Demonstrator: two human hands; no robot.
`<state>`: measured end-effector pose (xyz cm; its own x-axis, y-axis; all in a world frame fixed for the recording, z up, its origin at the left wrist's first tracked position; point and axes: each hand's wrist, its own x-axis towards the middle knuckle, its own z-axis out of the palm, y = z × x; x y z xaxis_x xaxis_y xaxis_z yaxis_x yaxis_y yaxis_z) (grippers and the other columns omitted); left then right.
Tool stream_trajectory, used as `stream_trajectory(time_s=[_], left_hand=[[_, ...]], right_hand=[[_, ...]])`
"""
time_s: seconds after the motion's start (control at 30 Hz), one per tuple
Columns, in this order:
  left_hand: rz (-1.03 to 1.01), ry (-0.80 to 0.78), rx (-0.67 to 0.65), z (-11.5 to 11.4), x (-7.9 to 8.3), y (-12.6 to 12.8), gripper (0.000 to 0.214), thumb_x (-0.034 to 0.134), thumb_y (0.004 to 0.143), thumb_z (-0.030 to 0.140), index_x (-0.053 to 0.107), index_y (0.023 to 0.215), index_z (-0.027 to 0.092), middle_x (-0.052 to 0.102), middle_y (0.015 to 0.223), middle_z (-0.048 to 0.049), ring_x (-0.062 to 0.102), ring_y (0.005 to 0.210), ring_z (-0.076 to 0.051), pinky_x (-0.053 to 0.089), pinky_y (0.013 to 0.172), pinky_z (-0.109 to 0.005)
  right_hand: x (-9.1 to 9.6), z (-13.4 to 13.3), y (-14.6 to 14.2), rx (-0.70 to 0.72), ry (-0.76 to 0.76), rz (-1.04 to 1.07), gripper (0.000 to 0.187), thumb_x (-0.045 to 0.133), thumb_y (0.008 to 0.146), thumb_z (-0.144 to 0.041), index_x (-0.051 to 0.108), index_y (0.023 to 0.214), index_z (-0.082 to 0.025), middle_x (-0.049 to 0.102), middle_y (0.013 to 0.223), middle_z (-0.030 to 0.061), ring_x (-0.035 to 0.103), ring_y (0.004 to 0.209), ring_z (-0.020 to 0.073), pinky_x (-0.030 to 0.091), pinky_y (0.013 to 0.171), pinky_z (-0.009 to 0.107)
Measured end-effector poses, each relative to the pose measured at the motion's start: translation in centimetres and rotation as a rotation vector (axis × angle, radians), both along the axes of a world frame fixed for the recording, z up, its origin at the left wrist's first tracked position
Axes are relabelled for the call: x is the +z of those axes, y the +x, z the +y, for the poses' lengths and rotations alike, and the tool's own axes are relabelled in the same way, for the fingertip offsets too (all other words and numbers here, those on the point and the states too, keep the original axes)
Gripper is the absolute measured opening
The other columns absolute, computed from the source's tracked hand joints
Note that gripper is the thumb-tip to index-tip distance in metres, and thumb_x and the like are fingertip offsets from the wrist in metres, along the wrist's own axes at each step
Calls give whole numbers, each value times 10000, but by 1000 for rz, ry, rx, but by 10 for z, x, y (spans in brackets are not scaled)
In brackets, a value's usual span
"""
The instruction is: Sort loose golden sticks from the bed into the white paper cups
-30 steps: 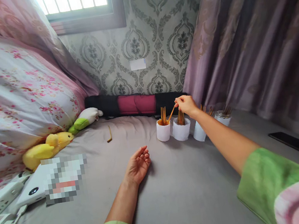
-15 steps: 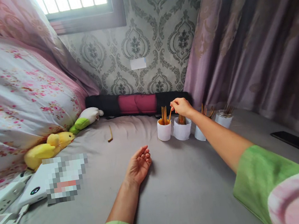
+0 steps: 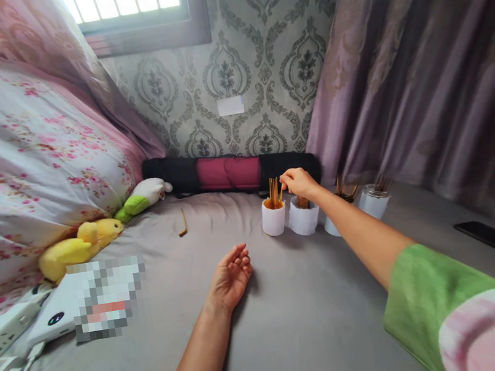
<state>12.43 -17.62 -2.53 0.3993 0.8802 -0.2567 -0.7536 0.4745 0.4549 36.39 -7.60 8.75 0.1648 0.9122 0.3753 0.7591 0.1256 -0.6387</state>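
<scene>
My right hand [image 3: 298,182] is closed in a pinch on a thin brown stick [image 3: 281,194], held almost upright at the right rim of a white cup [image 3: 274,222]. Several similar sticks [image 3: 273,189] stand in that cup, whose inner edge looks orange-yellow. Just below my right hand is a second white container [image 3: 304,221] with dark brown sticks in it. My left hand [image 3: 232,277] rests palm up on the grey sheet, fingers loosely curled and holding nothing. My right forearm partly covers a third white container [image 3: 332,226].
A glass-rimmed jar [image 3: 374,200] with sticks stands farther right. One bent stick [image 3: 183,223] lies on the sheet. Plush toys [image 3: 66,253], a power bank [image 3: 55,313] and a power strip [image 3: 0,337] are at left. A black-and-red roll [image 3: 229,172] lies along the wall.
My right hand has moved slightly left and down, bringing the stick lower and closer to the sticks in the first cup. My left hand stays in place.
</scene>
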Motion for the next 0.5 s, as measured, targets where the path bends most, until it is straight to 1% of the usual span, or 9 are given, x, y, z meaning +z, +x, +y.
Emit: stream_trajectory(time_s=[0.23, 0.5], left_hand=[[18, -15, 1, -1, 3, 1, 103, 519, 761, 136, 576, 828, 83, 580, 670, -48, 514, 520, -61, 419, 446, -167], [5, -9, -1, -1, 3, 1, 103, 520, 757, 131, 570, 832, 82, 573, 674, -44, 509, 528, -62, 419, 457, -169]], right_hand=[[-8, 8, 0, -16, 22, 12, 187, 442, 778, -250, 602, 737, -162, 656, 644, 13, 485, 394, 51, 372, 431, 155], [-11, 10, -2, -51, 4, -9, 176, 456, 754, -219, 621, 733, -161, 661, 658, 14, 517, 439, 57, 392, 490, 162]])
